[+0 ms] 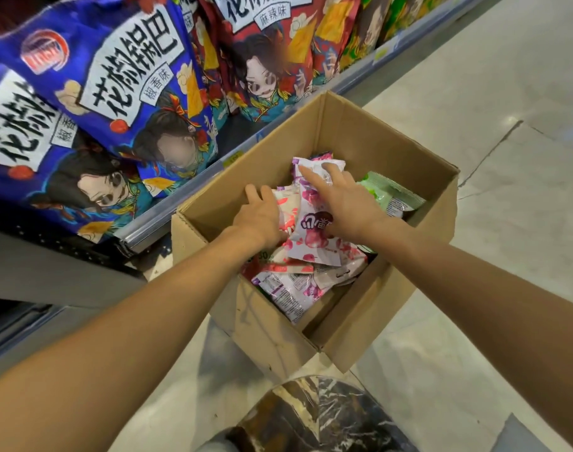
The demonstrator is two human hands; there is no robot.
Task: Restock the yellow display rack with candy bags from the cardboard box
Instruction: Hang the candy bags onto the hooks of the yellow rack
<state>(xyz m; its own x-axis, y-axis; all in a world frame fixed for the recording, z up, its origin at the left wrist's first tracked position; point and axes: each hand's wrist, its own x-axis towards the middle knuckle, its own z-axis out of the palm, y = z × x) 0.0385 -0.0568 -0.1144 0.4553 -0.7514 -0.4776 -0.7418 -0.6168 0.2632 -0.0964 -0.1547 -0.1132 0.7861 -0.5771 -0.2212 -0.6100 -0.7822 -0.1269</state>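
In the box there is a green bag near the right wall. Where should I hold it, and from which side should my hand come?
Pinch the green bag at its exposed edge nearest the box wall, probably coming from above. It lies fairly flat, the right hand covers its inner end, and the box walls block any approach from the side.

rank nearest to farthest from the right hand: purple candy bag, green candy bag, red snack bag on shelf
1. purple candy bag, under the right hand
2. green candy bag, just right, in the cardboard box
3. red snack bag, on the shelf beyond the box
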